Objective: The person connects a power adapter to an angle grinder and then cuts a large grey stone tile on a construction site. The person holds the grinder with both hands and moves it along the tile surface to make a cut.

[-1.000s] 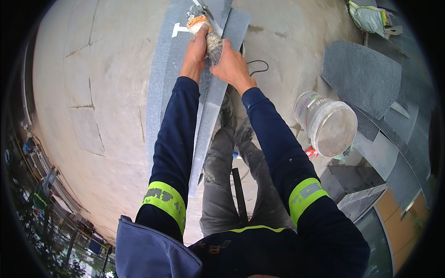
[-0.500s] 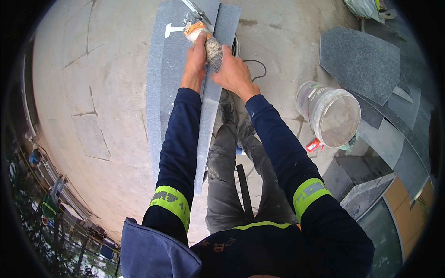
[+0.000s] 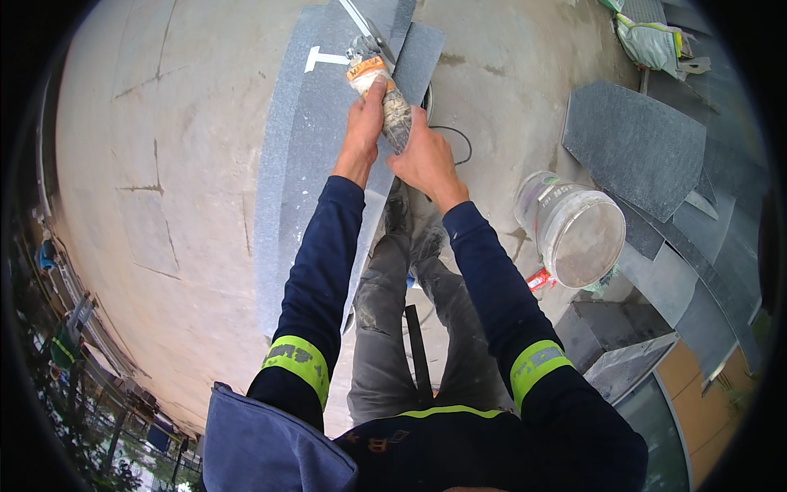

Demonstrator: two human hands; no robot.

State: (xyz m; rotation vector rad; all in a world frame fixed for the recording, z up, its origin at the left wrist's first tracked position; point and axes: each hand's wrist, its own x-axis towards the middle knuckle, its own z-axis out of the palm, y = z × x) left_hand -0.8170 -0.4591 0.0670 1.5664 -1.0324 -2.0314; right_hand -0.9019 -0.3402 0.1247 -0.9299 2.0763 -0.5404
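Note:
Both my hands hold an angle grinder [image 3: 397, 107] with an orange band and a worn, dusty wrapped body. My left hand [image 3: 361, 129] grips it near the head, thumb along the top. Around its rear end my right hand [image 3: 431, 164] is closed. The grinder's head and thin disc [image 3: 382, 47] are over a long grey stone slab [image 3: 307, 156], at the far end of the view. Whether the disc touches the stone I cannot tell. A white T-shaped strip [image 3: 328, 58] lies on the slab left of the grinder. Beyond the disc is a narrow bright strip [image 3: 354, 12].
A dark cable [image 3: 466, 139] curls right of my hands. Farther right stand a dusty white bucket [image 3: 584, 238], a red packet [image 3: 539, 280], and grey slab offcuts [image 3: 639, 139]. A stone block [image 3: 619, 332] sits nearer me. A whitish sack [image 3: 648, 41] lies at the far right.
The whole view has shifted a little, so the far slab, grinder and hands appear lower and farther right. Both hands keep their hold on the grinder.

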